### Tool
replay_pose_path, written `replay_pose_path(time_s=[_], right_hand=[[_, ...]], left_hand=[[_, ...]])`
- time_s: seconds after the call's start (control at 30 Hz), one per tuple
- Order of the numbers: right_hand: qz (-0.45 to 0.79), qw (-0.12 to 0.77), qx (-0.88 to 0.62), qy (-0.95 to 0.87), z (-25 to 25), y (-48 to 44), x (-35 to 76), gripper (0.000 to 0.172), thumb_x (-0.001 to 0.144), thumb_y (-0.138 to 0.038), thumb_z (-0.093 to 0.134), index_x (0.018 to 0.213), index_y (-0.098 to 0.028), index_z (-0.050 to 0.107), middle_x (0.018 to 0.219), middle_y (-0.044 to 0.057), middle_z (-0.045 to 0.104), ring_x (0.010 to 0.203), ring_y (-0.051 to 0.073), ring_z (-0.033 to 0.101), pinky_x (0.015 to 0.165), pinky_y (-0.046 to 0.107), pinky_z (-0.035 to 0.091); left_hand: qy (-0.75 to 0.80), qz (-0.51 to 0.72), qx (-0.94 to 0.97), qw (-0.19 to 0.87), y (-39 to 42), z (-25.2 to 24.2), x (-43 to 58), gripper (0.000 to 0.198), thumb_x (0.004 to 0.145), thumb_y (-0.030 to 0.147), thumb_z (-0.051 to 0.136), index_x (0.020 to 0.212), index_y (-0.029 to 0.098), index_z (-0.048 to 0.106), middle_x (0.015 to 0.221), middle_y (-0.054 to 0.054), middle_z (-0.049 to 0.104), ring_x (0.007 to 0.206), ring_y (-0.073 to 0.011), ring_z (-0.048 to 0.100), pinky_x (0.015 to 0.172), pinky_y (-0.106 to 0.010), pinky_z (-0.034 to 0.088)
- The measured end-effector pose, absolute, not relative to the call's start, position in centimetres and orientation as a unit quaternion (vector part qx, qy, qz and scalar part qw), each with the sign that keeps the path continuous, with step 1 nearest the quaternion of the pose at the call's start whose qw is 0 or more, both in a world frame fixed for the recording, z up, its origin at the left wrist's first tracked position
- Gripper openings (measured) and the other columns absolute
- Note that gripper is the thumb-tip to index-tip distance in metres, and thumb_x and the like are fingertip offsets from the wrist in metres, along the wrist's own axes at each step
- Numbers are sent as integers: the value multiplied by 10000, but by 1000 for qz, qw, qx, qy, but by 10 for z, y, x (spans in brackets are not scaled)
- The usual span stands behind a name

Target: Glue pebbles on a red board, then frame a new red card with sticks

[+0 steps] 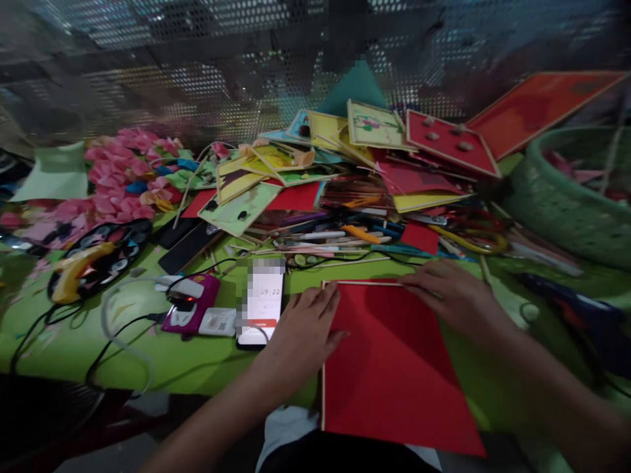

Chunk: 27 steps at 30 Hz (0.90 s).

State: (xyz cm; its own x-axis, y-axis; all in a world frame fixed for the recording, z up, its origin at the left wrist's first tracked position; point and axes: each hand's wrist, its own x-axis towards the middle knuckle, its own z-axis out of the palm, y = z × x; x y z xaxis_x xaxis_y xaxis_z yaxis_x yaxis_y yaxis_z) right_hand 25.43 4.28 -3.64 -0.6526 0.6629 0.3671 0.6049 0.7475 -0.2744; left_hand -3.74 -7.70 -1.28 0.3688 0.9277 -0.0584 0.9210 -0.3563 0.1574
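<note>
A red sheet of paper (389, 368) lies before me, its lower end reaching past the table's front edge. One thin pale stick (323, 394) runs down its left edge. Along the top edge lies another thin stick (369, 283). My left hand (308, 332) rests on the sheet's upper left corner, fingers stretched out and pressing near the corner where the sticks meet. With its fingers together, my right hand (453, 292) pinches the right end of the top stick at the upper right corner. Its thumb is mostly hidden.
Left of the sheet are a lit phone (261, 305) and a magenta power strip (190, 305) with cables. A dark glue gun (576, 315) lies right, below a green basin (576, 197). Framed cards (377, 125), pens and pink petals (121, 167) crowd the back.
</note>
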Motion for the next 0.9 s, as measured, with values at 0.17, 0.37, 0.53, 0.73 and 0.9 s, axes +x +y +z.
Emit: replay_pose_path(time_s=[0.17,0.37,0.53,0.73,0.9], right_hand=[[57,227,-392,-890,-28,44,262,268,1021,-339,527,1072,-262,779,1031,91,767,971,277,691,874,450,534],[36,265,-439,-858,-11,44,277,221,1001,-328,569,938,-240,761,922,79,758,914,278,696,841,424,521],[72,223,-419,-877,-13,42,275,184,988,-306,587,937,-251,755,935,70,758,918,265,690,820,400,513],[62,185,-388,-901,-23,42,265,171,992,-269,568,952,-250,733,949,77,750,918,258,678,800,389,516],[19,186,-386,-904,-26,44,265,187,1010,-263,535,930,-231,701,919,78,737,890,263,668,802,399,508]], left_hand=[[549,28,833,64,-75,-18,-40,596,1040,398,538,1555,113,443,1604,-162,476,1337,-335,539,1070,-501,488],[536,35,842,44,-73,-24,-45,616,1025,386,564,1553,91,447,1611,-152,468,1296,-346,555,1064,-501,493],[533,32,845,37,-72,-27,-47,594,1025,385,563,1547,120,464,1614,-128,471,1289,-341,556,1049,-480,494],[539,48,840,31,-73,-28,-46,590,1020,387,562,1537,116,474,1601,-129,491,1255,-337,572,1063,-485,482],[537,53,841,41,-73,-27,-47,535,1027,352,555,1516,143,502,1598,-112,498,1282,-324,568,1053,-485,497]])
